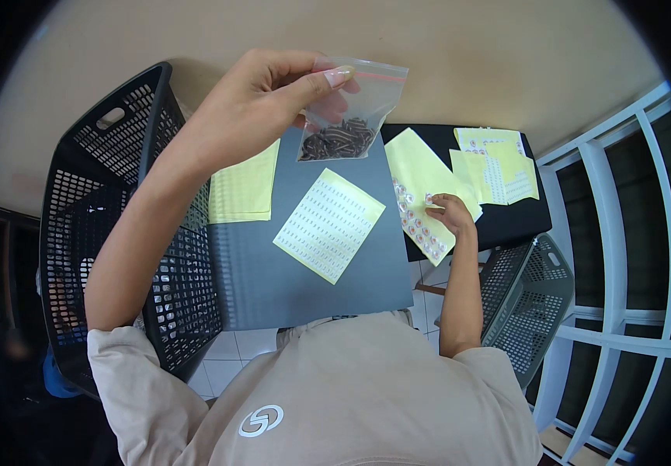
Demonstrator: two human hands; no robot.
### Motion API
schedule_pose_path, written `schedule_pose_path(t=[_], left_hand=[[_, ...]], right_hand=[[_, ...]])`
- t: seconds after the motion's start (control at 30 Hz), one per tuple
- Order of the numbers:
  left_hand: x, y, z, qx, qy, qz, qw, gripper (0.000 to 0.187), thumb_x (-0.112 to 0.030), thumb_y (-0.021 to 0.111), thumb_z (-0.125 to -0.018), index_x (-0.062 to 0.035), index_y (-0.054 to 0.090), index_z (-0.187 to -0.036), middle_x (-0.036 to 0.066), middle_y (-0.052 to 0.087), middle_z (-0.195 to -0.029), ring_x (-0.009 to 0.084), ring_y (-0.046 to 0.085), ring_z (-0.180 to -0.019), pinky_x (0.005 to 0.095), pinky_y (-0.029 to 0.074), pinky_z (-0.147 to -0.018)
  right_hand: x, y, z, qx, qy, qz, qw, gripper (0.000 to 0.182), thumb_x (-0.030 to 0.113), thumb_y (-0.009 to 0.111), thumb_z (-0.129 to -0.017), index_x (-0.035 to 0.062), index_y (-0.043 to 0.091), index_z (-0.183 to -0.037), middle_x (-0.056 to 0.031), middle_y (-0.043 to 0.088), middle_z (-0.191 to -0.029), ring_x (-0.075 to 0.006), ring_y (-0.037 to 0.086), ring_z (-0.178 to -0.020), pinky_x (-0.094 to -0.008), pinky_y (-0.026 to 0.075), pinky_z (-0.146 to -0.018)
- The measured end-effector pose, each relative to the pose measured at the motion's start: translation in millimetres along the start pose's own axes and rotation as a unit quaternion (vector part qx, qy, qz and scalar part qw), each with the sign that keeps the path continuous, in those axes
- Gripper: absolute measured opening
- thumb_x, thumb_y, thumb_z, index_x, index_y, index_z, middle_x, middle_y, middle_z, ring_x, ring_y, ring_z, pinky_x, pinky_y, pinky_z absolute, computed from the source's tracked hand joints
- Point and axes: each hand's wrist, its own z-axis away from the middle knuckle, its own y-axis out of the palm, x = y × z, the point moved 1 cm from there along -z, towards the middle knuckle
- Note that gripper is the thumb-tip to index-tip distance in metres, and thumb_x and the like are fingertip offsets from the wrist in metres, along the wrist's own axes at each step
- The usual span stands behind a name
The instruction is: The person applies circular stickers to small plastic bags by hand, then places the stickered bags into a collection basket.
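Note:
My left hand (pixel 262 105) is raised over the far edge of the grey table, its thumb and fingers pinching the top of a clear zip bag (pixel 355 101). Small dark brown, ridged pieces (pixel 341 140) fill the bottom of the bag; their exact kind is too small to tell. To the right, my right hand (pixel 450 211) is over a yellow sticker sheet (pixel 415 159) with round stickers (pixel 421 231) along its lower part. A small white and red sticker (pixel 429 199) is between its fingertips. A sheet of small printed labels (pixel 330 225) lies on the table below the bag.
More yellow sheets (pixel 241 186) lie on the grey table (pixel 258 272) at left, and several label sheets (pixel 498 175) on the black surface at right. A tall black crate (pixel 184 311) borders the left side; a grey crate (pixel 533 311) stands at lower right beside white bars (pixel 611 233).

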Motion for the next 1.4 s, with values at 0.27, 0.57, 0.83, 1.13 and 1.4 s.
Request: schedule_pose_path(t=[0.27,0.57,0.83,1.13,1.4], left_hand=[[-2,-3,-6,-0.035,-0.065,0.117,0.99,0.036,-0.033,0.045,-0.1,-0.0043,0.065,-0.11,0.011,0.069,-0.096,0.0168,0.068,-0.088,0.0275,0.055,-0.076],[-3,-4,-6,-0.028,-0.096,0.203,0.974,0.037,-0.031,0.038,-0.102,-0.0032,0.059,-0.114,0.013,0.068,-0.101,0.0152,0.066,-0.085,0.0281,0.054,-0.073],[-14,-4,-1,-0.04,-0.089,0.195,0.976,0.037,-0.031,0.038,-0.102,-0.0027,0.059,-0.114,0.009,0.067,-0.095,0.0128,0.065,-0.084,0.0268,0.053,-0.072],[-15,-3,-1,-0.04,-0.058,0.164,0.984,0.035,-0.028,0.04,-0.102,-0.001,0.06,-0.112,0.006,0.066,-0.09,0.0078,0.064,-0.077,0.0208,0.052,-0.066],[-16,-4,-1,-0.049,-0.054,0.199,0.977,0.037,-0.028,0.038,-0.103,-0.0013,0.06,-0.115,0.007,0.067,-0.093,0.0101,0.066,-0.083,0.023,0.054,-0.071]], right_hand=[[101,87,99,0.052,-0.215,-0.113,0.969,0.014,0.007,0.057,-0.089,0.0014,0.053,-0.102,-0.0117,0.056,-0.101,-0.0228,0.056,-0.101,-0.039,0.054,-0.082],[180,175,195,0.342,-0.346,-0.149,0.861,0.042,0.009,0.057,-0.085,-0.0042,0.043,-0.123,-0.0162,0.059,-0.098,-0.0245,0.063,-0.085,-0.0356,0.053,-0.07],[195,197,199,0.43,-0.269,-0.178,0.843,0.057,0.014,0.057,-0.087,-0.0089,0.032,-0.132,-0.0151,0.061,-0.078,-0.0195,0.061,-0.061,-0.0293,0.05,-0.054],[196,198,197,0.434,-0.245,-0.19,0.846,0.056,0.016,0.056,-0.089,-0.0093,0.031,-0.132,-0.0145,0.06,-0.073,-0.0188,0.06,-0.057,-0.0284,0.05,-0.052],[192,201,192,0.45,-0.235,-0.226,0.831,0.055,0.015,0.053,-0.091,-0.0096,0.029,-0.134,-0.0141,0.06,-0.072,-0.0181,0.06,-0.056,-0.0278,0.05,-0.051]])
